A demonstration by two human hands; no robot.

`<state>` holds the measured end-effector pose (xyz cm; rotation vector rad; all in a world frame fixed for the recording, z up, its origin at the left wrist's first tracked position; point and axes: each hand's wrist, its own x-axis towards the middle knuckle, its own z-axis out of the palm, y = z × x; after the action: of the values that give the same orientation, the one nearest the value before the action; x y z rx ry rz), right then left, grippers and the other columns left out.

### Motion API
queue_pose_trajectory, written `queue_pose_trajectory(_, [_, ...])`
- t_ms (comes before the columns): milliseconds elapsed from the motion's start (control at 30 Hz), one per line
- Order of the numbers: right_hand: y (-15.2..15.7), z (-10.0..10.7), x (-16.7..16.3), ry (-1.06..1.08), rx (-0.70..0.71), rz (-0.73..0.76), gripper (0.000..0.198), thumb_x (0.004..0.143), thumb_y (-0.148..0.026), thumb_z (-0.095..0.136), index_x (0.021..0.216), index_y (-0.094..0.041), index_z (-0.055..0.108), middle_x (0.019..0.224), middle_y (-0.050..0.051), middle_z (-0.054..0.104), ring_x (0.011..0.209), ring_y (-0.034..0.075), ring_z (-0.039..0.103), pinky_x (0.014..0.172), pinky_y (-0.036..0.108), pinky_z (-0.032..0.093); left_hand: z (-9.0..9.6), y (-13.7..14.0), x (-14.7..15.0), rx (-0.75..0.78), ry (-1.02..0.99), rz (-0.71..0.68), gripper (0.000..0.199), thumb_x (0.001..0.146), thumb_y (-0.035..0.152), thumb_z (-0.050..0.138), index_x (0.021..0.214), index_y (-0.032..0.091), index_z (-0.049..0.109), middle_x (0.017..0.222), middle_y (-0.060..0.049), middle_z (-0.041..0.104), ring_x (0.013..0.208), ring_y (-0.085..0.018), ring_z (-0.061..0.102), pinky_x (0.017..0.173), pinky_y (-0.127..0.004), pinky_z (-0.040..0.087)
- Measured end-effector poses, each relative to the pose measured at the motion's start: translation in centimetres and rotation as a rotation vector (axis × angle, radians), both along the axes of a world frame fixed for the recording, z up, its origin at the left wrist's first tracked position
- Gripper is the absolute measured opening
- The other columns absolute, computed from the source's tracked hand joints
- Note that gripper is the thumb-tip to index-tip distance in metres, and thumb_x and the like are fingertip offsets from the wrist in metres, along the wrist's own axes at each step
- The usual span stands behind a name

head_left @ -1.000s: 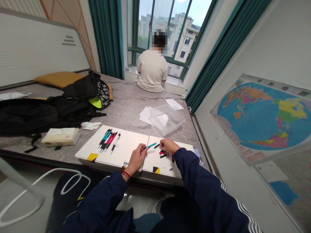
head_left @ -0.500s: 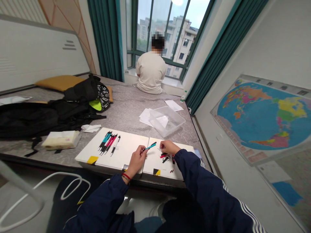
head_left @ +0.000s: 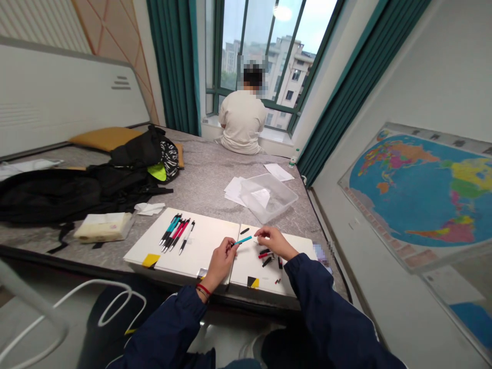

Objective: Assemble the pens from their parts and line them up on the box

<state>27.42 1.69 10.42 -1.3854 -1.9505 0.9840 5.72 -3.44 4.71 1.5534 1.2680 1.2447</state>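
My left hand [head_left: 222, 260] pinches a blue pen barrel [head_left: 244, 240] above the seam of two white boxes. The barrel points right, toward my right hand [head_left: 275, 242]. The fingers of my right hand are bent together at the tips; anything small between them I cannot make out. Below that hand, loose black and red pen parts [head_left: 266, 256] lie on the right box [head_left: 240, 274]. A separate short black piece [head_left: 245, 231] rests just beyond the barrel. On the left box [head_left: 207, 230], several pens with blue, red and white barrels [head_left: 177, 233] lie side by side.
A clear plastic bin [head_left: 271, 202] stands behind the boxes beside white papers [head_left: 233, 190]. Left are a tissue pack [head_left: 103, 227] and a black backpack [head_left: 49, 195]. A person [head_left: 243, 120] sits by the window. White cable [head_left: 102, 282] loops at lower left.
My right hand has opened its grip slightly and sits a little right of the barrel. The left hand still holds the blue barrel. The whole view has shifted slightly.
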Motion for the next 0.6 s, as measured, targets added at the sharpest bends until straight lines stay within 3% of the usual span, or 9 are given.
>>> queue_pose_trajectory(100, [-0.9,-0.7,-0.2,0.184,-0.109,-0.030,0.018,0.078,-0.027,0.062,0.092,-0.017,0.066,0.089,0.005,0.069,0.079,0.017,0.065,0.072,0.026,0.052,-0.1,0.0,0.0,0.000,-0.001,-0.016,0.023,0.091,0.042,0.049,0.092,0.020,0.054,0.062,0.003,0.059,0.056,-0.013,0.055,0.056,-0.023,0.037])
queue_pose_trajectory(200, [-0.1,-1.1,-0.4,0.224,-0.146,-0.157,0.023,0.079,-0.032,0.062,0.095,-0.016,0.065,0.087,0.007,0.069,0.077,0.017,0.066,0.069,0.027,0.053,-0.2,0.1,-0.1,0.001,-0.035,-0.005,0.022,0.091,0.042,0.050,0.091,0.020,0.053,0.062,0.004,0.057,0.056,-0.013,0.053,0.056,-0.022,0.038])
queue_pose_trajectory(300, [2.6,-0.9,-1.3,0.081,-0.012,-0.208,0.021,0.081,-0.030,0.060,0.093,-0.014,0.068,0.084,0.007,0.070,0.077,0.018,0.064,0.073,0.029,0.052,-0.3,0.2,-0.3,-0.013,-0.117,0.041,0.023,0.090,0.043,0.050,0.091,0.020,0.051,0.062,0.004,0.057,0.057,-0.012,0.054,0.056,-0.022,0.039])
queue_pose_trajectory(400, [5.5,-0.8,-3.4,-0.087,0.145,-0.094,0.013,0.082,-0.023,0.061,0.088,-0.015,0.070,0.088,0.006,0.071,0.082,0.016,0.063,0.081,0.027,0.047,-0.5,0.4,-0.5,-0.031,-0.205,0.128,0.027,0.089,0.047,0.049,0.095,0.020,0.050,0.063,0.004,0.056,0.055,-0.012,0.052,0.053,-0.021,0.039])
queue_pose_trajectory(500, [7.3,-1.4,-5.7,-0.255,0.161,0.024,0.011,0.082,-0.018,0.062,0.089,-0.016,0.071,0.089,0.004,0.072,0.083,0.015,0.063,0.080,0.024,0.044,-0.7,0.5,-0.7,-0.051,-0.274,0.195,0.031,0.088,0.051,0.049,0.096,0.021,0.048,0.063,0.005,0.053,0.048,-0.009,0.047,0.047,-0.019,0.036])
queue_pose_trajectory(600, [8.0,-2.4,-6.8,-0.394,0.137,0.047,0.009,0.081,-0.017,0.064,0.086,-0.016,0.072,0.087,0.005,0.073,0.082,0.016,0.064,0.077,0.023,0.043,-0.9,0.7,-0.8,-0.072,-0.338,0.184,0.030,0.089,0.051,0.049,0.095,0.022,0.046,0.063,0.007,0.051,0.045,-0.007,0.043,0.043,-0.017,0.033])
